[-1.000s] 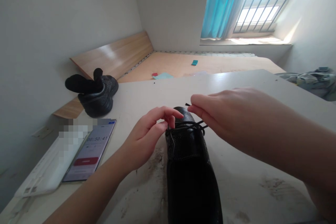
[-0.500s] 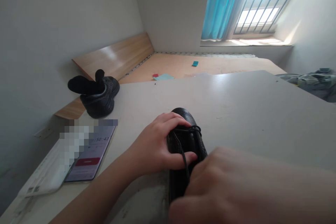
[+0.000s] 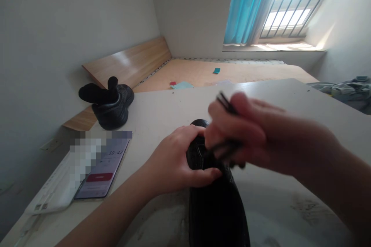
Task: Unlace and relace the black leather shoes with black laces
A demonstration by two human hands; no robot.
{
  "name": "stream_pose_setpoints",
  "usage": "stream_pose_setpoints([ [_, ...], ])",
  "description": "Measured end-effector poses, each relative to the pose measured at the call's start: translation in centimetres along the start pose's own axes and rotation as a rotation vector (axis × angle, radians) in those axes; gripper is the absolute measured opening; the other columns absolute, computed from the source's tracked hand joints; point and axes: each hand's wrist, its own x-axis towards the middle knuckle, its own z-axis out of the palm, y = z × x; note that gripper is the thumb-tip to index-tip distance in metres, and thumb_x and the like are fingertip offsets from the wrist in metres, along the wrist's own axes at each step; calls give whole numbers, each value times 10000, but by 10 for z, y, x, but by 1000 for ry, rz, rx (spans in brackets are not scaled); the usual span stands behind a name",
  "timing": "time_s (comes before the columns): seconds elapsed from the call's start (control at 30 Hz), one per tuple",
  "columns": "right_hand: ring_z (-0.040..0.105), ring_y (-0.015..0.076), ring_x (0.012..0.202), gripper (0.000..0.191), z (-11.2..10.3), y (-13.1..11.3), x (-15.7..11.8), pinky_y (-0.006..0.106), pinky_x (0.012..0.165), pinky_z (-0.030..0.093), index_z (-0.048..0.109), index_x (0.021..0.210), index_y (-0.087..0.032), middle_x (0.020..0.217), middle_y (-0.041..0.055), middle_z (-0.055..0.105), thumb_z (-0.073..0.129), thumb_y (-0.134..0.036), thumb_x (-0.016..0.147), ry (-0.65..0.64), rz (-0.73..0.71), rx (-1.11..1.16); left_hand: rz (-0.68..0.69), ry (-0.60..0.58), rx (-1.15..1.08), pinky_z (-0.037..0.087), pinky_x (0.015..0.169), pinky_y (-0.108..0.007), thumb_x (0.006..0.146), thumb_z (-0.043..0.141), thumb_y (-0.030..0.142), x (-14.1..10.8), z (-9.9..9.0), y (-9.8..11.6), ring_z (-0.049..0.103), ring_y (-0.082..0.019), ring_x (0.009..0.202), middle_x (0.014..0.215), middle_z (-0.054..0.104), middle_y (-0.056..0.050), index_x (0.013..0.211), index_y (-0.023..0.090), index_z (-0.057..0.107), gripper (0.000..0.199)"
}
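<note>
A black leather shoe (image 3: 217, 212) lies on the white table in front of me, with its toe pointing away. My left hand (image 3: 169, 160) is closed over the front part of the shoe, its fingers on the far side and its thumb across the top. Above the shoe is my right hand (image 3: 246, 131), a fist slightly blurred by motion. It grips a black shoelace (image 3: 223, 101), and strands stick out at the top and hang below the fist. Where the lace meets the shoe is hidden behind the hand.
At the table's left edge stands another black shoe (image 3: 113, 112) with dark rounded shapes sticking out. Nearer lie a phone (image 3: 97, 187) with a lit screen and a white flat packet (image 3: 49, 197). Beyond the table (image 3: 278, 100) is a wooden bed surface (image 3: 252, 70).
My right hand has risen up and away from me, pulling the shoelace off the shoe's top. More of the shoe's near part shows. My left hand stays on the shoe.
</note>
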Motion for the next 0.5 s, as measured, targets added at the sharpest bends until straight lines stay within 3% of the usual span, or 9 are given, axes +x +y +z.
stream_pose_setpoints([
  [0.07,309,74,441,529,-8,0,15,210,535,413,348,678,-223,537,-69,241,111,-539,1029,219,42,132,20,8,23,449,964,-421,661,824,512,-2,0,0,607,-292,1061,1173,661,-56,1138,245,541,615],
  [0.13,333,73,490,416,-14,5,24,213,571,409,372,751,-230,612,-63,282,161,-435,1047,361,68,184,52,32,9,471,909,-396,754,759,505,-3,1,1,621,-262,1001,1121,666,-57,1046,233,504,474],
  [0.23,373,69,530,309,-17,16,30,199,591,411,387,803,-231,673,-59,340,245,-348,1051,367,36,328,108,97,-85,473,917,-343,915,597,371,-5,3,1,630,-219,1027,1056,687,-39,890,225,525,164],
  [0.3,374,63,510,304,-16,22,31,183,554,397,397,797,-228,663,-62,355,307,-371,1050,344,5,504,133,134,-115,443,1002,-339,950,545,306,-5,4,1,612,-213,1125,1148,693,-49,995,222,601,110],
  [0.33,371,61,497,306,-15,23,31,178,528,387,411,795,-227,651,-65,361,354,-400,1042,325,-13,586,141,137,-115,418,1046,-347,953,543,289,-5,4,1,595,-215,1171,1208,682,-57,1104,223,615,181],
  [0.4,367,65,478,312,-12,26,31,182,481,369,461,802,-228,622,-69,377,474,-471,997,283,-49,677,160,86,-136,374,1104,-359,949,559,270,-5,4,1,554,-221,1239,1296,645,-66,1229,229,612,288],
  [0.5,384,69,493,321,-10,28,31,196,457,346,570,820,-217,618,-57,452,599,-520,921,307,-76,537,126,-63,-314,375,1104,-332,962,553,291,-5,5,-1,518,-220,1269,1310,615,-50,1010,225,704,172],
])
